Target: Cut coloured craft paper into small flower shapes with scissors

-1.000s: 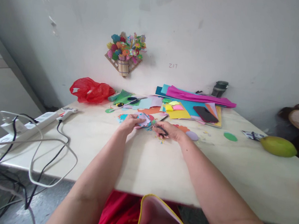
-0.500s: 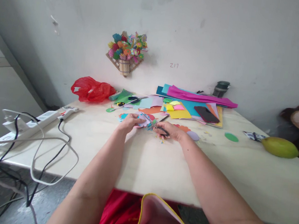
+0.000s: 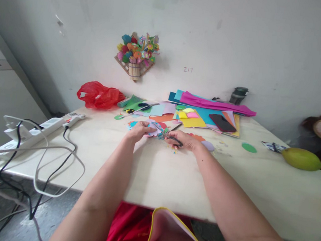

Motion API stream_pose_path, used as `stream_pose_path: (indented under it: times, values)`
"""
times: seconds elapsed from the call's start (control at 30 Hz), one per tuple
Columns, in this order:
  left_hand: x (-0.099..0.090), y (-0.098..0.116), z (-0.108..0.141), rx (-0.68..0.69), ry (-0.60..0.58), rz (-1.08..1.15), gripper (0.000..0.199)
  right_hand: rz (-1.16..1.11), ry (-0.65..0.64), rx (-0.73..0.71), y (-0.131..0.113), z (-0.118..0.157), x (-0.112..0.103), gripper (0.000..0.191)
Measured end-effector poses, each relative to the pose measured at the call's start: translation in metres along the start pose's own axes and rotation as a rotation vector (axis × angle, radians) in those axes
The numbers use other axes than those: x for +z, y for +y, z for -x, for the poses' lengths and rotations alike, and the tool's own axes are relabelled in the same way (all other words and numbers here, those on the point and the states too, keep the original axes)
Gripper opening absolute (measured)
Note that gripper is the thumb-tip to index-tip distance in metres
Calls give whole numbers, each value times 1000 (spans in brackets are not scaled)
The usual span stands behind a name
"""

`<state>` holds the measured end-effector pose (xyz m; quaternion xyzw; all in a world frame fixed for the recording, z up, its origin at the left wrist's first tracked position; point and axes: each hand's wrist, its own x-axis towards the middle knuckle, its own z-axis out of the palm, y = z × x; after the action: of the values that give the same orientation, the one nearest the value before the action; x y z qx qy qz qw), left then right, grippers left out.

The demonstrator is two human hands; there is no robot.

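Since the earlier frame, the view shifts slightly; both hands stay in place. The right hand [image 3: 183,140] grips black-handled metal scissors [image 3: 178,142]. Just left of the scissors, the left hand [image 3: 139,130] pinches a scalloped lilac paper piece [image 3: 155,132], the blades [image 3: 159,127] across it. Beyond the scissors lie a dark rectangular phone [image 3: 222,123], rightward, and a crumpled red plastic bag [image 3: 101,95], leftward.

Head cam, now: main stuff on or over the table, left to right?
White power strip → red plastic bag → left hand → right hand → dark phone → green oval → yellow-green fruit. Scissors left out: they overlap the right hand.
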<state>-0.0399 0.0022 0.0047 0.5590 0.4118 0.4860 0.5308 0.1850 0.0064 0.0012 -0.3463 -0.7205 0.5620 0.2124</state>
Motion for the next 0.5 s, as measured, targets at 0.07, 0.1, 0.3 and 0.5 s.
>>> stream_pose_path:
  times: [0.07, 0.1, 0.3, 0.5]
  values:
    - [-1, 0, 0, 1, -9, -8, 23, -37, 4, 13, -4, 1, 2, 8]
    - [-1, 0, 0, 3, -14, -11, 22, -46, 2, 19, -6, 2, 2, 7]
    - [-3, -1, -2, 5, -31, -14, 21, -54, 4, 53, -10, 4, 4, 5]
    - [-3, -1, -2, 1, -40, -12, 20, -87, -11, 65, -9, 2, 2, 4]
